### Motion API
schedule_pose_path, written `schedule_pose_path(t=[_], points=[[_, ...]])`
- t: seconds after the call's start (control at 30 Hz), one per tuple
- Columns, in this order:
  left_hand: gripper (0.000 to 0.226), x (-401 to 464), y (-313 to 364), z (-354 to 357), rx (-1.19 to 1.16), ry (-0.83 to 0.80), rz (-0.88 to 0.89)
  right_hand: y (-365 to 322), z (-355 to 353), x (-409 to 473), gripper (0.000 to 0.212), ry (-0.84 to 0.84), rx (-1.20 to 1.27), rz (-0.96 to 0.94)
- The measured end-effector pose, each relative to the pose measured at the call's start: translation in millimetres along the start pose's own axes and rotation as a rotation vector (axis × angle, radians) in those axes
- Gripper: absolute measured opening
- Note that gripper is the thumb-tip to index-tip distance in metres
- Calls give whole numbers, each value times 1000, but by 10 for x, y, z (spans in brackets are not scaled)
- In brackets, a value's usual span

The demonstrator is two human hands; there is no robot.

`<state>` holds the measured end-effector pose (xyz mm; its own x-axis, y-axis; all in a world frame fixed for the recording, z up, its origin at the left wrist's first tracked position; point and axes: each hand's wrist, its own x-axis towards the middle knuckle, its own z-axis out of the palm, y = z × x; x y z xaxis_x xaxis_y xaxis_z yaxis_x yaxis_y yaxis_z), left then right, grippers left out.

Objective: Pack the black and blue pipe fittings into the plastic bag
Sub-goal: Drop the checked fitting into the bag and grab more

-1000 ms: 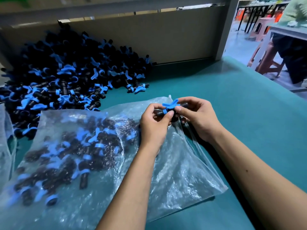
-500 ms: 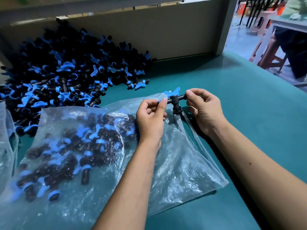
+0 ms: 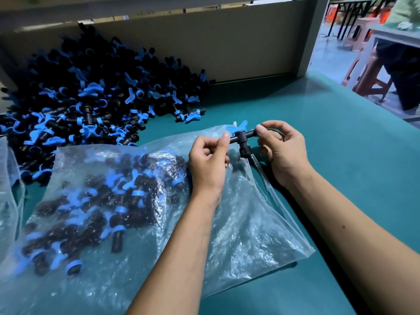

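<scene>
Nearest me, the plastic bag [image 3: 238, 235] lay flat on the teal surface [image 3: 341, 155], running from 7 o'clock toward centre. I judged it partly filled: a good many packed fittings [image 3: 118, 201] showed through the film in its left half, while the right half looked slack and empty.

Just beyond, at centre, I had both hands on a single pipe fitting [image 3: 242, 139] held over the bag's far edge. The left hand [image 3: 208, 164] pinched its left end between curled fingers, near the blue wing handle. The right hand [image 3: 281, 151] pinched the right end likewise. Its black stem pointed down toward the film. I could not tell where the bag's mouth lay.

Farther off, from 9 to 12 o'clock, a large loose pile [image 3: 91, 98] sat against the back board [image 3: 227, 42]. In my judgement most of the work remained.
</scene>
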<state>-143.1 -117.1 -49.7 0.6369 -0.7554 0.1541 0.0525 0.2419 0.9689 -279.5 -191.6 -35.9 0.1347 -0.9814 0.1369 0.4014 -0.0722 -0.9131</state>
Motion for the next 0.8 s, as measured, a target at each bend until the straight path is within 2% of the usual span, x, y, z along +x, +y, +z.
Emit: schedule_pose_path(t=[0.1, 0.2, 0.3, 0.4, 0.47, 0.57, 0.67, 0.8], points=[[26, -1, 29, 40, -74, 112, -6, 48, 9, -5, 24, 12, -239, -113], [28, 11, 52, 56, -167, 180, -22, 83, 35, -36, 32, -160, -433, -189], [31, -1, 44, 62, -145, 152, -40, 83, 64, -58, 38, -353, -593, -287], [32, -15, 49, 61, -96, 95, -37, 91, 72, -58, 32, -359, -658, -379], [33, -23, 62, 60, -46, 55, -26, 99, 71, -49, 23, -294, -601, -347], [36, -61, 67, 64, 76, -1, 16, 48, 73, -20, 9, -119, -233, -74], [28, -89, 41, 63, 418, -9, 115, -43, 16, 32, 25, -28, 55, 141], [42, -148, 36, 112, 829, -99, 206, -84, -9, 58, 29, 16, 126, 205]])
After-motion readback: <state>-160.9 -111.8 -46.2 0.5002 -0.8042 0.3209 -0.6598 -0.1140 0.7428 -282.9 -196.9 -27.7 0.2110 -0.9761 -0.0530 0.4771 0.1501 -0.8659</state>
